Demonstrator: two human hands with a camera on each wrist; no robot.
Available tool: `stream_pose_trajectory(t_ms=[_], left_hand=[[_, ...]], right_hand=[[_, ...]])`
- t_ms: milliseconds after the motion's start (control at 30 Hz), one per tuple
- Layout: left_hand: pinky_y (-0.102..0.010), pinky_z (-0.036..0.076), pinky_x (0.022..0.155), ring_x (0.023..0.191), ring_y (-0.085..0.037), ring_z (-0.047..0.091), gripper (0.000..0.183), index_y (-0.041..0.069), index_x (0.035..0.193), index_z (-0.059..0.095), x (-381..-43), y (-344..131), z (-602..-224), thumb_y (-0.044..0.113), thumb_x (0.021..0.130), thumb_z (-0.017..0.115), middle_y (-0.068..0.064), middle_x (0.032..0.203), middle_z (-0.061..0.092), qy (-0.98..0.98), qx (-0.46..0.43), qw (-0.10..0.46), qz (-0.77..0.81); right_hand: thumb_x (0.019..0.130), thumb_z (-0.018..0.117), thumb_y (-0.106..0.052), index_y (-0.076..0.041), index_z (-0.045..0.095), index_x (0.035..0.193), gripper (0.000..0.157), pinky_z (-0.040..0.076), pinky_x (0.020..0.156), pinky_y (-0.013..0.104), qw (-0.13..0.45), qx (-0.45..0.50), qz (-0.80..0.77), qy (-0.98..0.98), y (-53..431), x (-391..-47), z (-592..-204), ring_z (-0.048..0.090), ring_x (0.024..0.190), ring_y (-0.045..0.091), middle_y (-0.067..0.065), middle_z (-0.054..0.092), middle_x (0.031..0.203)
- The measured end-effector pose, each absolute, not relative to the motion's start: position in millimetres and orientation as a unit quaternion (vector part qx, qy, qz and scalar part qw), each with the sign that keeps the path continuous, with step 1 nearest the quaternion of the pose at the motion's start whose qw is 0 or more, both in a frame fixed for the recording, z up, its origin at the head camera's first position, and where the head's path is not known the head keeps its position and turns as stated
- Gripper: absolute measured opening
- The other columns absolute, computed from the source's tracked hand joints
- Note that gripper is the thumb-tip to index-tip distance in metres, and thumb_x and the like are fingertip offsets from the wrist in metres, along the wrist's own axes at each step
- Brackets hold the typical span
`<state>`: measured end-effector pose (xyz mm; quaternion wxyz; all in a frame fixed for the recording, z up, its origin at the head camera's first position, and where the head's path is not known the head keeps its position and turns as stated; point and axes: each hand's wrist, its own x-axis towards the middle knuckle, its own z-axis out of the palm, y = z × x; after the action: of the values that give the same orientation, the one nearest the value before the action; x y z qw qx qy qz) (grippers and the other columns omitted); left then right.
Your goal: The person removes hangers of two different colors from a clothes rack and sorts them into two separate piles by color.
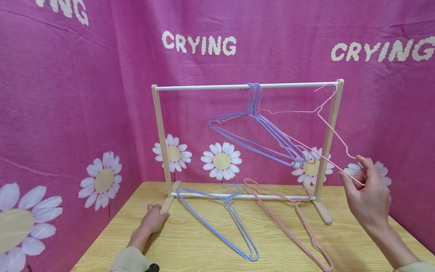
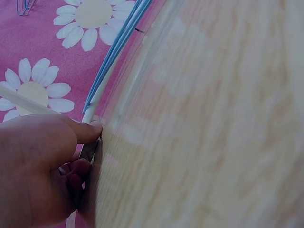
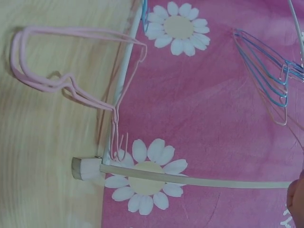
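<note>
Two hands busy: my right hand [image 1: 368, 196] pinches pink hanger [image 1: 334, 132] near rack [image 1: 248, 86] end; left hand [image 1: 153, 219] grips rack foot [image 1: 167, 205] near table edge [image 1: 102, 234].

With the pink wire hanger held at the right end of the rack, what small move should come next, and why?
Probably lower the right hand slightly so the pink wire hanger settles. Its hook seems to lie at the white top rail near the right post, yet the hanger is tilted and pinched at its lower corner. The left hand grips the wooden rack foot.
</note>
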<state>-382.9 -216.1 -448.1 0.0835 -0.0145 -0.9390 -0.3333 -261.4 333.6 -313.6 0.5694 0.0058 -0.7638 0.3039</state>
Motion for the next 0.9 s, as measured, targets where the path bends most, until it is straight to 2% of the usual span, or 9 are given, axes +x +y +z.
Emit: stream_pose_trajectory(t_ms=[200, 433, 633, 900], left_hand=[[-0.048, 0.044, 0.087, 0.086, -0.031, 0.053, 0.05, -0.016, 0.127, 0.048, -384, -218, -452, 0.018, 0.093, 0.061, -0.024, 0.109, 0.039, -0.934, -0.018, 0.092, -0.346], [-0.044, 0.045, 0.082, 0.083, -0.03, 0.053, 0.048, -0.016, 0.124, 0.05, -385, -220, -453, 0.019, 0.092, 0.062, -0.023, 0.107, 0.04, -0.935, -0.025, 0.103, -0.338], [-0.044, 0.046, 0.08, 0.084, -0.03, 0.053, 0.049, -0.017, 0.124, 0.049, -385, -218, -449, 0.019, 0.093, 0.063, -0.026, 0.108, 0.041, -0.941, -0.029, 0.103, -0.322], [-0.044, 0.045, 0.081, 0.084, -0.03, 0.053, 0.049, -0.016, 0.125, 0.049, -384, -217, -450, 0.018, 0.093, 0.062, -0.024, 0.107, 0.04, -0.94, -0.026, 0.1, -0.324]], right_hand=[[0.078, 0.079, -0.004, -0.011, 0.058, 0.137, 0.063, 0.024, 0.055, 0.018, 0.553, 0.004, 0.334, -0.763, 332, -255, -322, 0.032, 0.055, -0.009, -0.023, 0.041, 0.067], [0.08, 0.079, -0.008, -0.014, 0.057, 0.138, 0.062, 0.025, 0.056, 0.018, 0.531, -0.021, 0.358, -0.768, 333, -248, -331, 0.033, 0.052, -0.007, -0.021, 0.043, 0.066], [0.084, 0.078, -0.015, -0.015, 0.055, 0.139, 0.06, 0.025, 0.058, 0.02, 0.504, -0.046, 0.363, -0.783, 330, -243, -338, 0.033, 0.053, -0.005, -0.018, 0.041, 0.066], [0.087, 0.075, -0.02, -0.016, 0.052, 0.142, 0.06, 0.027, 0.055, 0.023, 0.468, -0.056, 0.353, -0.808, 330, -241, -347, 0.036, 0.054, -0.002, -0.015, 0.043, 0.068]])
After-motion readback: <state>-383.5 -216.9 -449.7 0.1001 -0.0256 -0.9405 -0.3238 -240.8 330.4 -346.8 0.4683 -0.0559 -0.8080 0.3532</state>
